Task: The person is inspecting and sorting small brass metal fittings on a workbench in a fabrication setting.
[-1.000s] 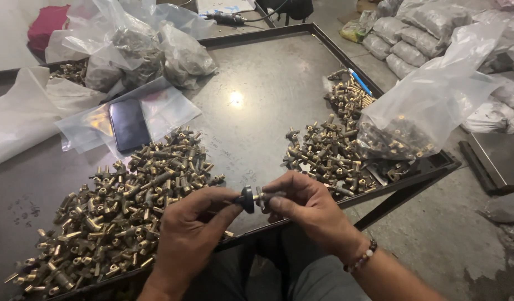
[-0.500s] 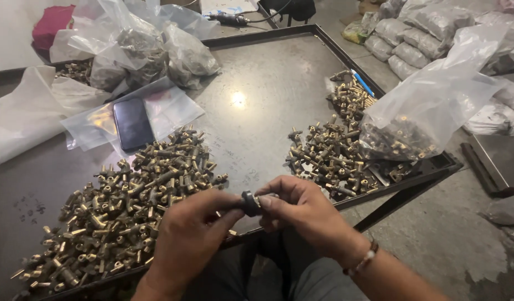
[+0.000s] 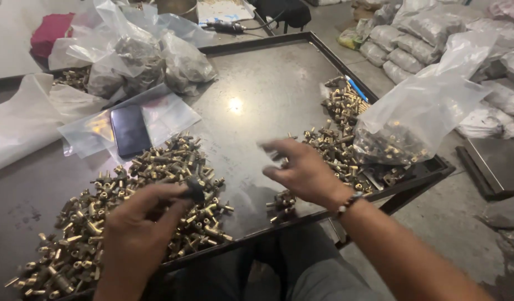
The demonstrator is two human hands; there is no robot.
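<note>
The left hand (image 3: 137, 228) pinches a small dark fitting (image 3: 196, 191) between thumb and fingertips, low over the near pile of brass fittings (image 3: 118, 217), which spreads from nine o'clock to the centre of the dark metal tray (image 3: 268, 83). The right hand (image 3: 301, 173) hangs at about four o'clock of the tray's middle, fingers loosely spread and blurred, so whether they carry anything cannot be told; a beaded bracelet (image 3: 349, 203) circles its wrist. Just below that hand lies a small cluster of fittings (image 3: 282, 203), near the tray's front edge. Beyond it, toward two o'clock, a second heap of brass parts (image 3: 338, 128) runs along the right rim, touching a clear plastic bag (image 3: 418, 117) partly filled with fittings. At ten o'clock a dark phone (image 3: 130, 131) rests on flat plastic sleeves (image 3: 168, 114), and at eleven o'clock sit more filled clear bags (image 3: 140, 61). On the floor at one o'clock are stacked packed bags (image 3: 396, 50).
</note>
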